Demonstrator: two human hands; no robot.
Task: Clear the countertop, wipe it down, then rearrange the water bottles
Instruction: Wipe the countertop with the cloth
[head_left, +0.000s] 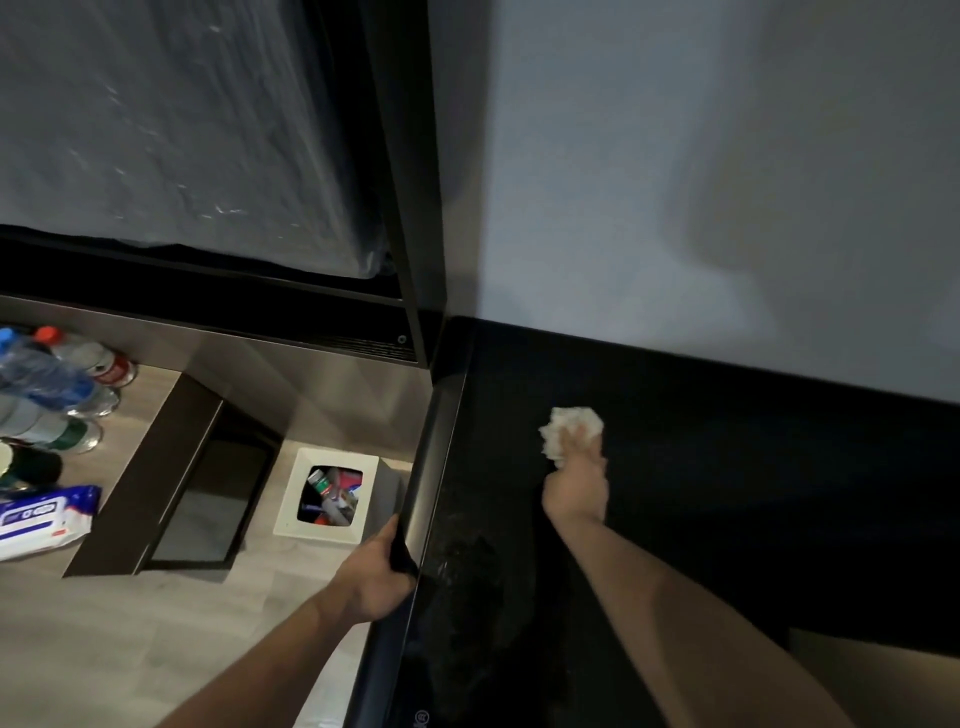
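Observation:
The black countertop (701, 467) fills the right half of the view, against a grey wall. My right hand (576, 488) presses a crumpled white wipe (563, 428) onto it near the middle. A wet smear shows on the counter near its left edge. My left hand (376, 574) grips the counter's rounded left edge (431, 467). Several water bottles (57, 384) with blue and red caps stand on the floor at the far left.
A white-rimmed bin (291, 499) holding rubbish sits on the wooden floor beside the counter. A pack of wet wipes (36, 519) lies at the left edge. A dark box-like unit (171, 478) stands between them. A dark frame rises above.

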